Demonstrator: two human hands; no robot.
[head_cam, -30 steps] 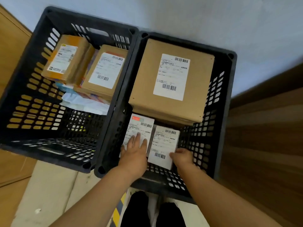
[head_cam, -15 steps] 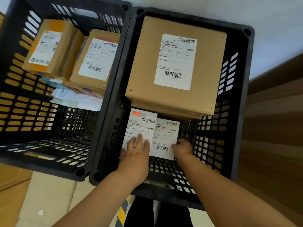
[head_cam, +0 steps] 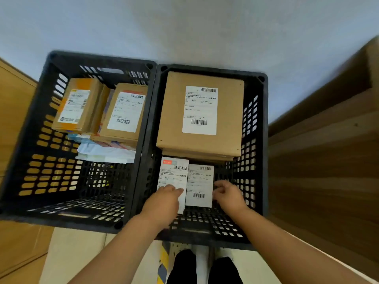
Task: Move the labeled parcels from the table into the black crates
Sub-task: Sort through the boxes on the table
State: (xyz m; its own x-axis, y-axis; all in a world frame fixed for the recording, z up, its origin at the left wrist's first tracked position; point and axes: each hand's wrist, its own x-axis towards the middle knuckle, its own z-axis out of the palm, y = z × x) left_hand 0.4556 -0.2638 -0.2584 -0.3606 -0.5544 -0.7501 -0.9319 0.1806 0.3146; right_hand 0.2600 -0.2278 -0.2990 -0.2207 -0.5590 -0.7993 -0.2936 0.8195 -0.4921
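Pale grey-blue wall (head_cam: 205, 27) far beyond the hands. Wooden panelling (head_cam: 320, 171) off to the right of the right hand, more wood (head_cam: 14, 119) left of the left hand. Beige floor (head_cam: 78, 259) below the wrists, two black shoes (head_cam: 203, 267) there, beside a yellow-striped strip (head_cam: 163, 261).

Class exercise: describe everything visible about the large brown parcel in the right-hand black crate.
The large brown parcel is a flat, square-cornered cardboard pack with a white shipping label carrying two barcodes and small print. It lies face up at the far end of the right crate, on top of similar brown packs. Neither hand touches it; two small labeled parcels lie just in front of it.
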